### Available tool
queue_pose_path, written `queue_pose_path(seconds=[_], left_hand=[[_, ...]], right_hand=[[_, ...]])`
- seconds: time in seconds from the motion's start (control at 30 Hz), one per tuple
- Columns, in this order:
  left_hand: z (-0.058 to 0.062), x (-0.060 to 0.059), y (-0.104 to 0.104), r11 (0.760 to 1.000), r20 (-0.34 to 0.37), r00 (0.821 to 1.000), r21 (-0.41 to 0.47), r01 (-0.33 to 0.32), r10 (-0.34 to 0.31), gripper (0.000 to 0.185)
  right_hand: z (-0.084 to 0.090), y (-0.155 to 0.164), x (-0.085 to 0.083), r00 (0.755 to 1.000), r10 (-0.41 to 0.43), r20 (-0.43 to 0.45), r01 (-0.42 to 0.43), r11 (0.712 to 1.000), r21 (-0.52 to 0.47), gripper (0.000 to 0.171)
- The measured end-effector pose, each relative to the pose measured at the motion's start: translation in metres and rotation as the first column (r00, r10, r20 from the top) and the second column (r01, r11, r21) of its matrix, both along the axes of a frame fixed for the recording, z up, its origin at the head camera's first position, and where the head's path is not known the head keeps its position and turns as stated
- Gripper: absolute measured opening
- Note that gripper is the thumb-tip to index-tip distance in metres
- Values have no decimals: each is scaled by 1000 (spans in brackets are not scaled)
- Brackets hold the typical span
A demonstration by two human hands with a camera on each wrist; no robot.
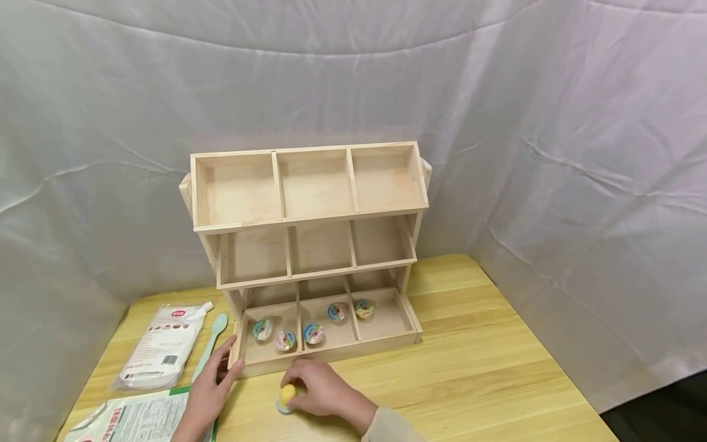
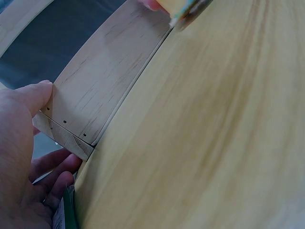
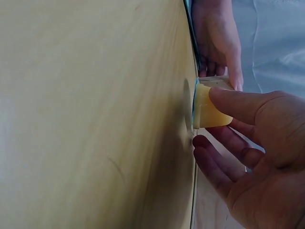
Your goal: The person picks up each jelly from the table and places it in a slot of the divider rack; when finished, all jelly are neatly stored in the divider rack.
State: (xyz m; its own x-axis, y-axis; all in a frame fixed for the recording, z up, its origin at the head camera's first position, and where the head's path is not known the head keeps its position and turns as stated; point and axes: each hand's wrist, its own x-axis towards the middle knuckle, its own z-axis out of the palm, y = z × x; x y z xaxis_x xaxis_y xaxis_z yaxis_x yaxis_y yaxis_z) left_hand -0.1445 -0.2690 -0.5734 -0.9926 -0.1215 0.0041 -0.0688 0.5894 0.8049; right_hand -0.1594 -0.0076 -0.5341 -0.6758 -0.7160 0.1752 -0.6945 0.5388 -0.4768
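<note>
My right hand (image 1: 322,388) pinches a yellow jelly cup (image 1: 287,395) between thumb and fingers in front of the wooden rack. The jelly cup (image 3: 209,107) is bottom up, with its lid side facing the table, in the right wrist view. At the rack's lower left front corner, my left hand (image 1: 212,385) grips the bottom tray (image 2: 109,71), thumb at the front and fingers around the side. In that tray lie several jelly cups with printed lids, such as a pink one (image 1: 285,340), a blue one (image 1: 313,334) and one on the right (image 1: 364,309).
The three-tier rack (image 1: 306,220) has three compartments per tier. Left of it lie a white pouch (image 1: 162,347), a pale green spoon (image 1: 211,344) and a green-edged packet (image 1: 146,417), partly behind my left hand. Grey cloth (image 1: 331,92) hangs behind the wooden table (image 1: 497,368).
</note>
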Motion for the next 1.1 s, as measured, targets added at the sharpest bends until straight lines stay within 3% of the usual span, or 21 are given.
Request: queue_pose_path(seconds=[0.3, 0.6, 0.73, 1.1], left_hand=[[-1, -1, 0, 1000, -14, 1000, -6, 0, 0, 58], [-1, -2, 1, 1000, -29, 1000, -14, -4, 3, 58], [0, -1, 1, 1000, -26, 1000, -20, -3, 2, 59], [1, 0, 1, 1000, -15, 1000, -21, -9, 9, 60]], right_hand=[[10, 8, -4, 989, -20, 145, 31, 997, -76, 29], [19, 15, -11, 987, -20, 161, 54, 977, -207, 18], [21, 17, -11, 983, -23, 181, 75, 955, -286, 19], [23, 22, -11, 959, 53, 280, 96, 864, -495, 27]])
